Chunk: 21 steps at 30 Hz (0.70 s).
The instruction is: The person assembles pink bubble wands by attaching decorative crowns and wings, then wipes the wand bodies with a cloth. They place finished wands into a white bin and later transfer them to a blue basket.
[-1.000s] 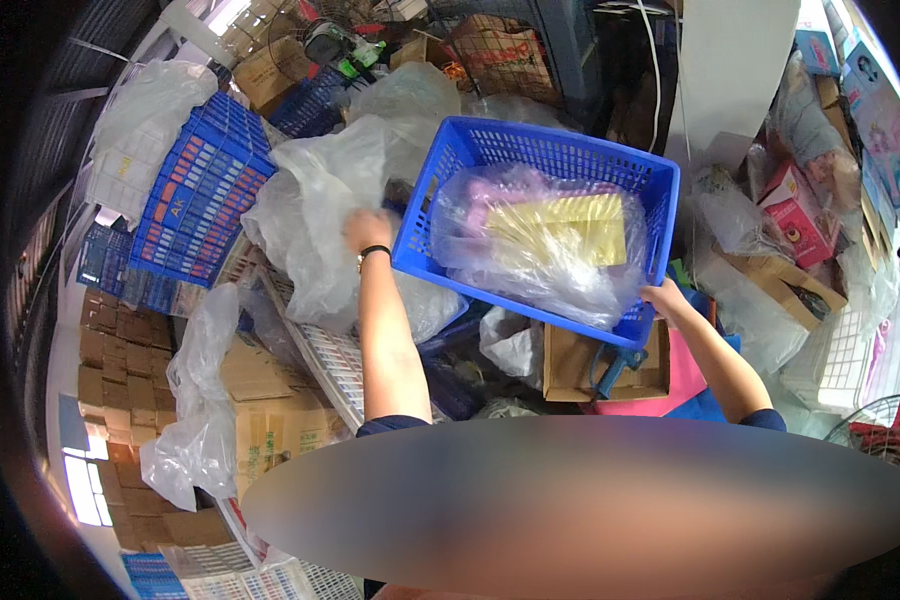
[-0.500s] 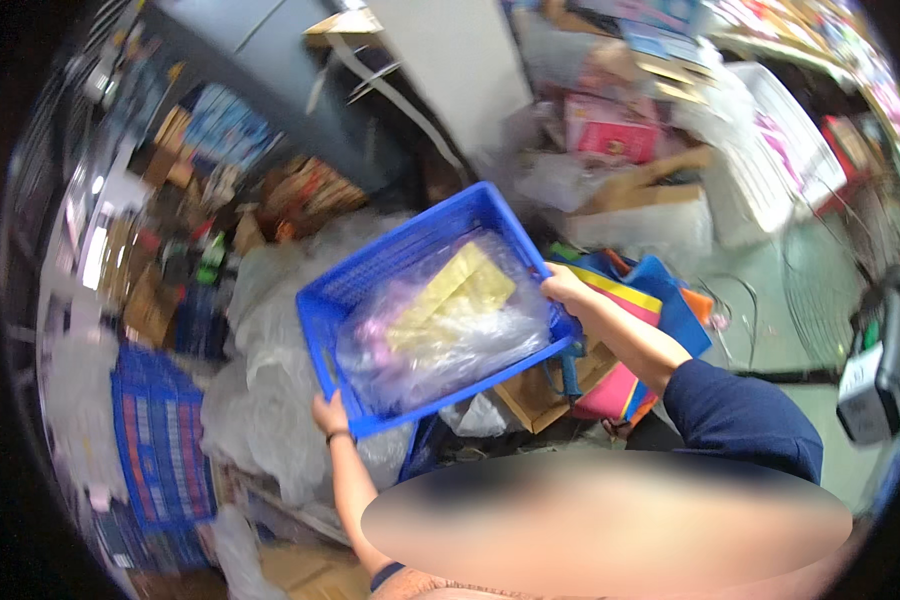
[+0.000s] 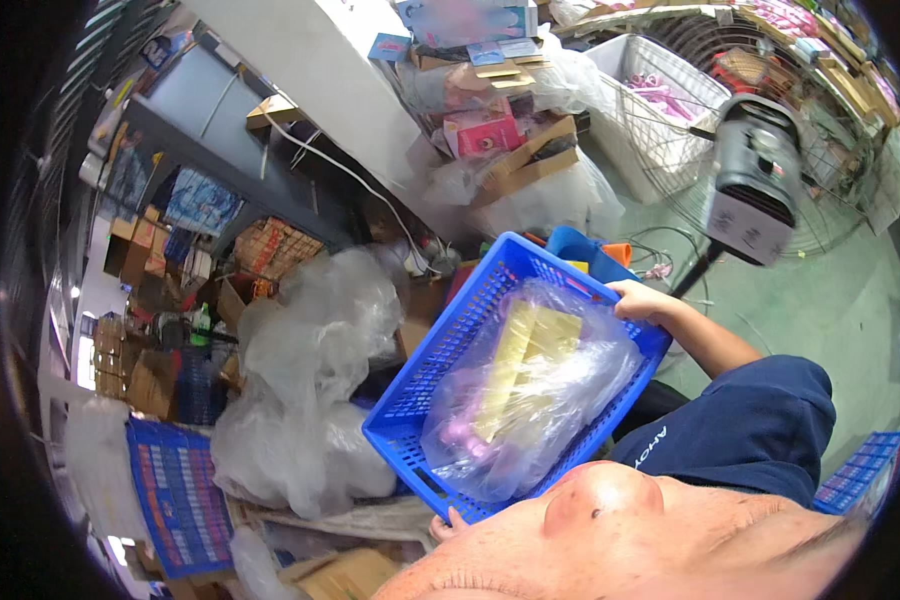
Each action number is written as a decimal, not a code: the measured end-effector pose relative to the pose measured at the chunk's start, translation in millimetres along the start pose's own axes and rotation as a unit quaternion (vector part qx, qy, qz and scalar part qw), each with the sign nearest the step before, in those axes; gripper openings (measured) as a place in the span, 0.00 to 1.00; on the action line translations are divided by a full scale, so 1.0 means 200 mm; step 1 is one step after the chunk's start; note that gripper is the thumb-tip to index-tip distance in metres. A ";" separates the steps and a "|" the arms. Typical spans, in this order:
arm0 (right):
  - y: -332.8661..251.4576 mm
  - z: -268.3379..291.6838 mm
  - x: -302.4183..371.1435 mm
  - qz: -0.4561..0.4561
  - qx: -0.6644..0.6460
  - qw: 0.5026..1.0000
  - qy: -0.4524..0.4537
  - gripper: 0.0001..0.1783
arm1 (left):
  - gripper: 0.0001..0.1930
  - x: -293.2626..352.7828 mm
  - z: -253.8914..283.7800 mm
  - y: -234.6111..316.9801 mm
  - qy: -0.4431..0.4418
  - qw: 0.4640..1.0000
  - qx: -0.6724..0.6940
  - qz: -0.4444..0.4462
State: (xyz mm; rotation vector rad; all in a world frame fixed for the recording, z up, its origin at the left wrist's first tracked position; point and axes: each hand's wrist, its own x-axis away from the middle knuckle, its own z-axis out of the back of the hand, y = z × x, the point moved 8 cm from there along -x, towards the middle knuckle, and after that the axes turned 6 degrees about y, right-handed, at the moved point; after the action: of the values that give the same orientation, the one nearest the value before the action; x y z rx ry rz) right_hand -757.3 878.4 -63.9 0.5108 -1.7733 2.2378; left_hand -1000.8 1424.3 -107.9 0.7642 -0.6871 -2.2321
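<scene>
Blue perforated basket (image 3: 455, 350) turns and draws inward, near heaped translucent plastic bags (image 3: 315, 370). Left hand (image 3: 448, 524), partly hidden, leaves those bags and grips one end; right hand (image 3: 635, 300) grasps the other, so both ends are supported. Inside: a pink-and-yellow-filled clear bag (image 3: 530, 400).

Left hand (image 3: 449, 525) low — right hand (image 3: 640, 301) higher, curled

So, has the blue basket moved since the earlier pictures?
Yes, the blue basket came toward the person's body: the blue piece, first seen by the basket's near right corner, now shows beyond the far rim.
</scene>
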 end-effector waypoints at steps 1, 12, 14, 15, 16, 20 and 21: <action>0.07 0.03 0.14 -0.018 0.003 1.000 0.013 0.30 | 0.13 0.11 0.08 0.01 0.009 1.000 0.022 0.009; 0.82 0.44 1.35 -0.102 -0.020 0.990 0.094 0.32 | 0.12 0.85 0.67 0.36 -0.131 0.990 -0.039 -0.042; 0.98 0.56 1.53 -0.123 -0.024 0.983 0.132 0.32 | 0.13 0.98 0.67 0.39 -0.147 0.985 -0.057 -0.074; 1.05 0.62 1.61 -0.131 -0.017 0.981 0.143 0.32 | 0.13 1.05 0.66 0.42 -0.152 0.983 -0.068 -0.081; 1.11 0.66 1.65 -0.138 -0.008 0.978 0.154 0.31 | 0.13 1.08 0.61 0.44 -0.159 0.980 -0.077 -0.090; 1.45 0.99 1.99 -0.170 -0.072 0.961 0.206 0.29 | 0.14 1.38 0.43 0.63 -0.215 0.964 -0.083 -0.132; 1.54 1.10 2.07 -0.167 -0.096 0.957 0.217 0.29 | 0.14 1.46 0.37 0.73 -0.225 0.957 -0.086 -0.158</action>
State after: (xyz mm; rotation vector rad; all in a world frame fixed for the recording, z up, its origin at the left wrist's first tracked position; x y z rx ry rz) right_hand -1229.8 580.2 -122.2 0.2312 -1.5220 1.7600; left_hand -1165.9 1136.7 -57.3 0.2879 -0.5955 -2.7589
